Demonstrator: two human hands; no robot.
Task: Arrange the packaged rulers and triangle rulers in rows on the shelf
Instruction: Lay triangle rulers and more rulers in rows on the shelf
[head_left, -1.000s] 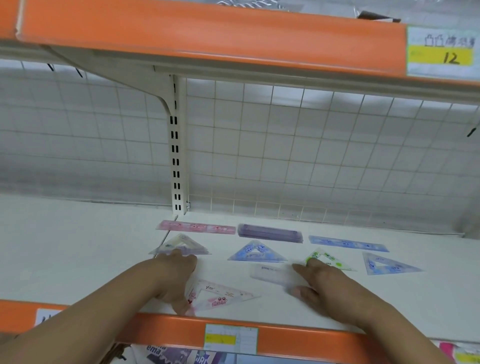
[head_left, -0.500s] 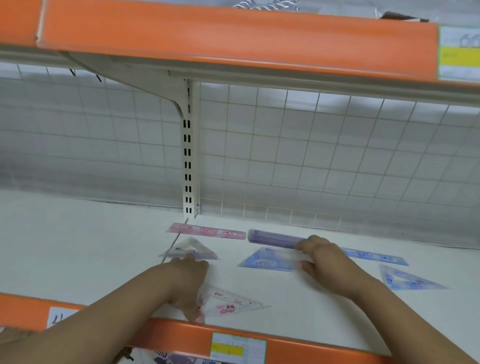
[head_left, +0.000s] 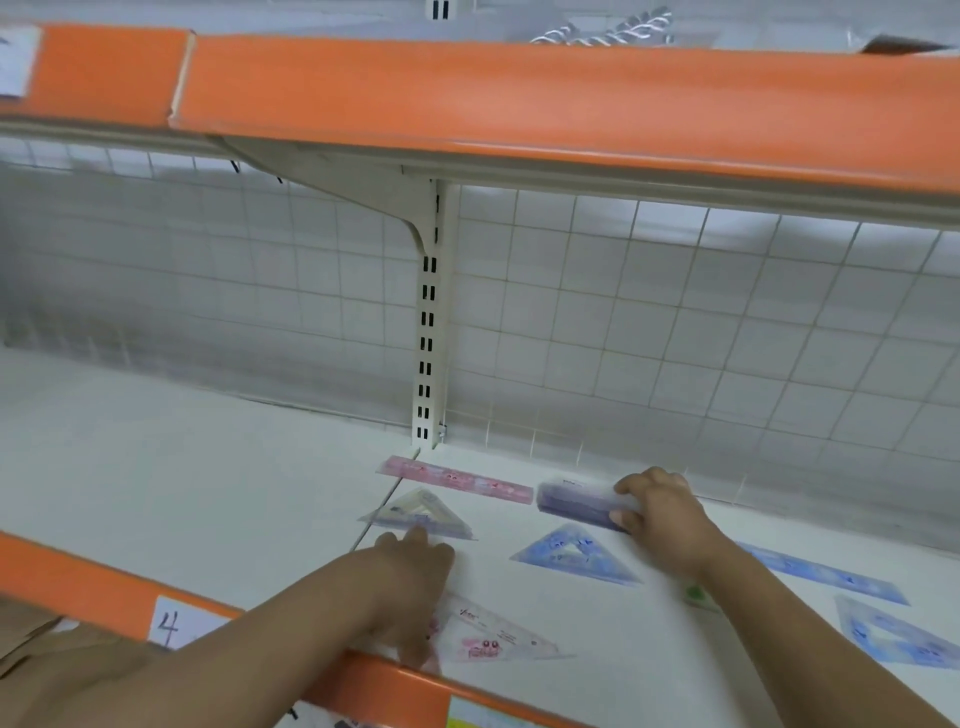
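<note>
Your right hand (head_left: 660, 512) pinches the purple stack of packaged rulers (head_left: 574, 503) at the back of the white shelf (head_left: 208, 493); slide it level with the pink packaged ruler (head_left: 454, 478) just beside it. Your left hand (head_left: 415, 577) rests flat, released, on the pink-printed clear triangle ruler (head_left: 493, 636).

Back row on the shelf (head_left: 208, 493) goes left ruler (head_left: 452, 478), ruler stack (head_left: 576, 501), right ruler (head_left: 826, 574). In front of those: left triangle (head_left: 415, 514), middle triangle (head_left: 571, 553), right triangle (head_left: 893, 639). The front triangle (head_left: 493, 634) lies right by the shelf's front edge.
</note>
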